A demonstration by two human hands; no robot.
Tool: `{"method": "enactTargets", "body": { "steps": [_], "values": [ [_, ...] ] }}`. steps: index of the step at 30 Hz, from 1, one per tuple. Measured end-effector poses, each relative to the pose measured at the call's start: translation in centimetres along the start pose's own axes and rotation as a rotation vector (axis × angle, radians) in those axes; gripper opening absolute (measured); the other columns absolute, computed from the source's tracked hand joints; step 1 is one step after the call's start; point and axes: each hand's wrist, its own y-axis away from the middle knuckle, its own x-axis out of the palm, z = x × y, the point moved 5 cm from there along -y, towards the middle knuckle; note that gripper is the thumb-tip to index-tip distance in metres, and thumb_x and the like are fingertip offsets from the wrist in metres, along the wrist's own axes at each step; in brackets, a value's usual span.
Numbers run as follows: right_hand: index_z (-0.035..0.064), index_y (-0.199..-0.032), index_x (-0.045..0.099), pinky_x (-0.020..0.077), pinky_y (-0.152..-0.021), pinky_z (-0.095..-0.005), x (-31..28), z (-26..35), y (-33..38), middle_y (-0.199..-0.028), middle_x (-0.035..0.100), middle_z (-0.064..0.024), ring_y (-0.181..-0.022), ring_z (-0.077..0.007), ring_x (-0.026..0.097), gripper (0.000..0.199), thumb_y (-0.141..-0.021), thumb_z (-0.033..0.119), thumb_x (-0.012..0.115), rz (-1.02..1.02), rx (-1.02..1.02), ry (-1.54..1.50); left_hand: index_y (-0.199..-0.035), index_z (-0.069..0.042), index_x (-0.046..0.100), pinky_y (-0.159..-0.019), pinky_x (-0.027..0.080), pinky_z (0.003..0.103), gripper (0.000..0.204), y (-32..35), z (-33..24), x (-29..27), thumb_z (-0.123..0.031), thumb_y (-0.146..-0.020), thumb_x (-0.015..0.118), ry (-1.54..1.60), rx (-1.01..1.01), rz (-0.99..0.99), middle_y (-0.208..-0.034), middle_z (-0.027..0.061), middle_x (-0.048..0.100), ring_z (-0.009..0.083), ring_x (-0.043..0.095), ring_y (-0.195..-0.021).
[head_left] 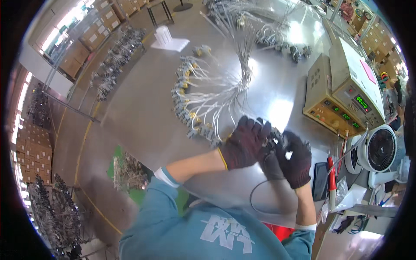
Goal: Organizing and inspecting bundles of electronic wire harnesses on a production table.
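Both my hands wear dark red-black knit gloves and meet near the table's front edge. Between them is a small dark grey connector (274,141), partly covered by fingers. My left hand (246,144) closes on it from the left, and my right hand (295,159) grips its right side. Below the hands sits a dark rounded piece (273,168), its kind unclear, close to a thin black cable (252,193). Left of the hands, grey connectors (178,97), some with yellow parts, lie in a curved row. Their white wires (216,93) gather into a bundle (245,78).
Bench instruments with green digits (333,110) stand at the right, near a white fan (381,148), a red-handled probe (332,173) and a phone (320,180). More harnesses (277,39) lie at the far side. A white roll (163,35) stands on paper at the far left.
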Motion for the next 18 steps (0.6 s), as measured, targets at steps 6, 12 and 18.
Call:
{"method": "enactTargets", "body": {
  "steps": [6, 12, 18],
  "values": [
    [0.0056, -0.142, 0.066, 0.0614, -0.092, -0.0383, -2.1, 1.4, -4.2, -0.122, 0.078, -0.0195, -0.109, -0.0296, 0.079, 0.039, -0.105, 0.013, 0.072, -0.062, -0.023, -0.045, -0.144, -0.014, 0.062, -0.1, 0.039, 0.054, 0.066, 0.0, 0.9, -1.1, -0.053, -0.092, 0.065, 0.169, -0.03, -0.065, -0.125, 0.0189, 0.065, 0.0362, 0.061, -0.112],
    [0.0055, -0.142, 0.066, 0.0583, -0.1, -0.0408, 0.2, -5.8, -7.9, -0.128, 0.076, -0.0184, -0.117, -0.0342, 0.076, 0.039, -0.104, 0.014, 0.072, -0.014, -0.1, 0.092, -0.127, -0.002, 0.068, -0.094, 0.043, 0.055, 0.056, 0.5, 1.2, 0.7, -0.046, -0.093, 0.062, 0.051, 0.022, -0.078, -0.117, 0.0243, 0.068, 0.0385, 0.063, -0.109],
    [0.0056, -0.138, 0.066, 0.0555, -0.105, -0.0419, 2.4, -7.9, -5.2, -0.129, 0.075, -0.02, -0.121, -0.0353, 0.073, 0.04, -0.1, 0.014, 0.075, 0.268, 0.085, 0.155, -0.106, -0.005, 0.072, -0.087, 0.046, 0.055, 0.045, -0.1, 0.7, 1.1, -0.046, -0.089, 0.067, 0.067, 0.029, -0.142, -0.095, 0.0182, 0.072, 0.0347, 0.068, -0.094]
  ]
}}
